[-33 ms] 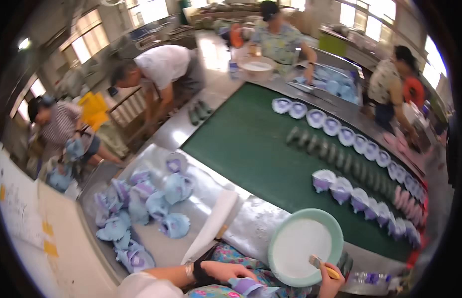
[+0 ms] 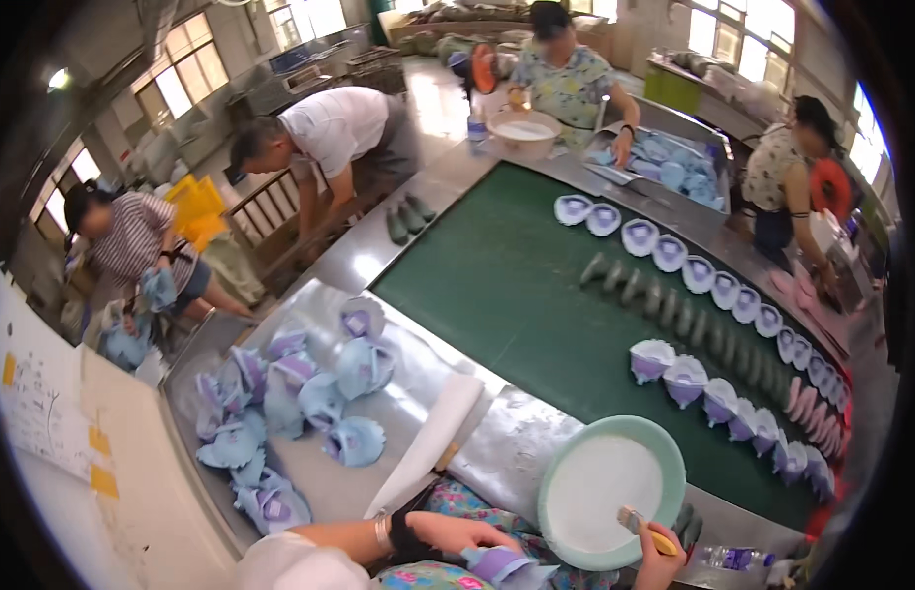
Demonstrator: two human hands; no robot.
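My right hand (image 2: 660, 562) grips a brush (image 2: 662, 541) with a yellow handle. Its bristles are over the white liquid (image 2: 605, 484) in a pale green basin (image 2: 672, 460), near the right inner wall. At the lower middle, my left hand (image 2: 462, 533) has its fingers closed on a blue and purple fabric shoe upper (image 2: 499, 564), partly cut off by the lower edge. To the left, several similar shoe uppers (image 2: 354, 442) lie in a loose pile on a metal tray (image 2: 374, 472).
A green conveyor belt (image 2: 477, 270) carries rows of white-lined purple uppers (image 2: 684, 382), dark shoe lasts (image 2: 664, 305) and pink pieces (image 2: 817, 418). A white roll (image 2: 428, 438) lies left of the basin. A plastic bottle (image 2: 738, 558) is at right. Several people work around the belt.
The whole picture has shifted slightly to the right and is sharper. Both hands, the brush and the shoe upper keep nearly the same places relative to the basin.
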